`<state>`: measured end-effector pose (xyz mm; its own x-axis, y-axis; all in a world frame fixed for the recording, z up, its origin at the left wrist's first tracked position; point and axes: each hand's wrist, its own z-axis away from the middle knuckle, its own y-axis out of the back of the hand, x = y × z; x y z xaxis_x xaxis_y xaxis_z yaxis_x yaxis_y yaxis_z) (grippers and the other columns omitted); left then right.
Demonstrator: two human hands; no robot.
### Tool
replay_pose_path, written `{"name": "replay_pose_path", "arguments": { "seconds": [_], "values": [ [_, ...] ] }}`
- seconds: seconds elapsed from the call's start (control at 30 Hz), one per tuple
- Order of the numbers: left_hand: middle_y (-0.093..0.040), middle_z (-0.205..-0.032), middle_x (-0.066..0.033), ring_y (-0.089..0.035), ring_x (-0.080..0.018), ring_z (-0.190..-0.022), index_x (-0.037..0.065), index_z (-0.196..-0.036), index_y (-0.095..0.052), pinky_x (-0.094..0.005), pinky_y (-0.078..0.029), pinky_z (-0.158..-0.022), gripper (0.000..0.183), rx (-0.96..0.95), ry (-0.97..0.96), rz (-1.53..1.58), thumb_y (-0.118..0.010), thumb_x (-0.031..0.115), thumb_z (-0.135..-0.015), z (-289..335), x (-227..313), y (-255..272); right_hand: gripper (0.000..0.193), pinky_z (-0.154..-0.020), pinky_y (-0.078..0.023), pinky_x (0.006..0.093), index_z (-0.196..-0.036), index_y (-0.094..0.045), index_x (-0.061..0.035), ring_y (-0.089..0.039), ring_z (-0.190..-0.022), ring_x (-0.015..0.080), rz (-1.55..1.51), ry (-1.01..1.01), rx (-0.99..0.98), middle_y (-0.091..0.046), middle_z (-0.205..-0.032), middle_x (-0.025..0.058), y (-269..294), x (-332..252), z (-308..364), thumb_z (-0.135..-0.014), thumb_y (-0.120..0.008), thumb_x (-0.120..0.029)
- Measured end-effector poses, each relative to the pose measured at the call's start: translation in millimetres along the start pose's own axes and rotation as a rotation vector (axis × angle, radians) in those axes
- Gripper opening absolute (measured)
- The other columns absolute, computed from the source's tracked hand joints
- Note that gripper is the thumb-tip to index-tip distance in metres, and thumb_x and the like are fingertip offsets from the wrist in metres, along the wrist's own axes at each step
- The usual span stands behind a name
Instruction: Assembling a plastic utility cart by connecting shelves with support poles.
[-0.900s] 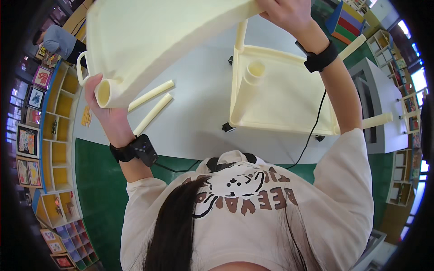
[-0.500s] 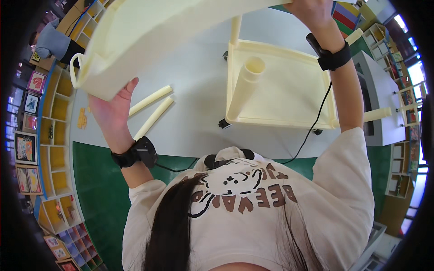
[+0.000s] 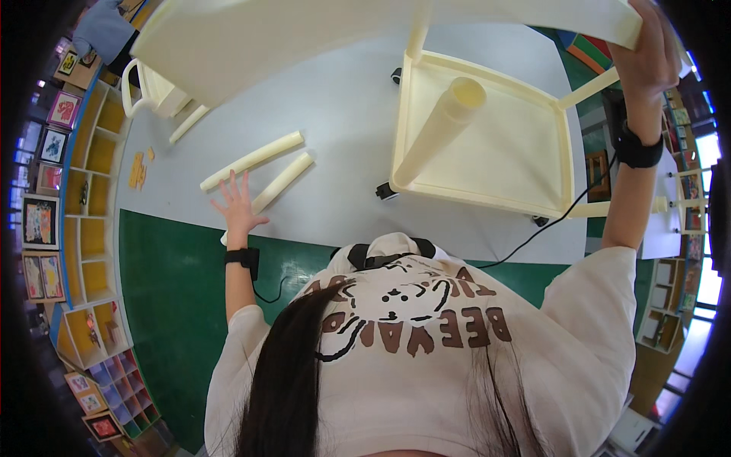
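A large cream plastic shelf tray [image 3: 320,53], with a loop handle at its left end, spans the top of the view and is partly cut off. My right hand [image 3: 649,57] is closed round its right end. My left hand [image 3: 239,212] has let its fingers spread wide over two loose cream tubes, an upper tube [image 3: 255,160] and a lower tube [image 3: 285,181]; whether it touches them I cannot tell. Right of them lies a second cream tray [image 3: 502,145] with black casters, and tube legs stand at its corners, the nearest an upright tube [image 3: 442,129].
Everything rests on a grey table [image 3: 335,221] above a green floor [image 3: 175,305]. Another tube [image 3: 189,124] and small tan pieces [image 3: 137,170] lie at the left. A black cable [image 3: 525,240] runs from my right wrist across the table edge. Shelves [image 3: 95,228] line the left; a person [image 3: 106,34] stands far left.
My left hand has come off the large tray and opened over the loose tubes. My right hand has shifted right, still gripping the tray, which has moved up and right.
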<state>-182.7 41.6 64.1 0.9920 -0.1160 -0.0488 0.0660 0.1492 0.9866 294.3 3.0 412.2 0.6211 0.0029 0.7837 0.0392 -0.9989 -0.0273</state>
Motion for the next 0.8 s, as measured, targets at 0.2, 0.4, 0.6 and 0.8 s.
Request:
{"name": "replay_pose_path", "arguments": {
  "seconds": [0.2, 0.4, 0.6, 0.8],
  "values": [
    [-0.002, -0.138, -0.0073, -0.004, -0.0344, -0.125, 0.023, -0.132, -0.011, -0.0673, -0.008, -0.087, 0.124, -0.062, -0.099, 0.031, -0.080, 0.035, -0.029, -23.6, -7.3, -16.1, 0.035, -0.064, -0.049, 0.0241, -0.082, -0.059, -0.0008, -0.061, -0.072, 0.0210, 0.024, -0.209, -0.216, -0.062, -0.079, 0.0076, 15.1, 11.2, 23.8, -0.050, -0.074, -0.003],
    [-0.014, -0.135, -0.0118, -0.011, -0.0313, -0.125, 0.024, -0.132, -0.005, -0.0676, -0.007, -0.087, 0.131, -0.008, -0.242, -0.081, -0.078, 0.043, -0.025, -50.1, -12.5, 0.2, 0.029, -0.050, -0.048, 0.0161, -0.082, -0.059, -0.0104, -0.061, -0.064, 0.0109, 0.149, -0.142, -0.236, -0.062, -0.079, -0.0023, 37.3, 43.4, 53.2, -0.056, -0.071, -0.015],
    [-0.042, -0.109, -0.0081, -0.038, -0.0265, -0.107, 0.020, -0.127, -0.021, -0.0602, -0.024, -0.087, 0.100, -0.122, -0.298, -0.090, -0.073, 0.021, -0.041, -70.7, -17.3, -19.4, 0.038, -0.059, -0.050, 0.0206, -0.085, -0.059, -0.0083, -0.061, -0.072, 0.0148, 0.015, -0.151, -0.417, -0.062, -0.081, 0.0022, 53.6, 49.5, 54.4, -0.052, -0.076, -0.015],
    [-0.045, -0.096, -0.0061, -0.045, -0.0269, -0.091, 0.015, -0.108, -0.038, -0.0424, -0.039, -0.069, 0.066, 0.028, -0.345, -0.049, -0.064, 0.007, -0.047, -91.2, -8.6, -30.7, 0.043, -0.062, -0.050, 0.0214, -0.090, -0.058, -0.0076, -0.061, -0.073, 0.0161, 0.001, -0.109, -0.450, -0.062, -0.083, 0.0033, 66.5, 57.6, 53.6, -0.052, -0.077, -0.016]
  ]
}}
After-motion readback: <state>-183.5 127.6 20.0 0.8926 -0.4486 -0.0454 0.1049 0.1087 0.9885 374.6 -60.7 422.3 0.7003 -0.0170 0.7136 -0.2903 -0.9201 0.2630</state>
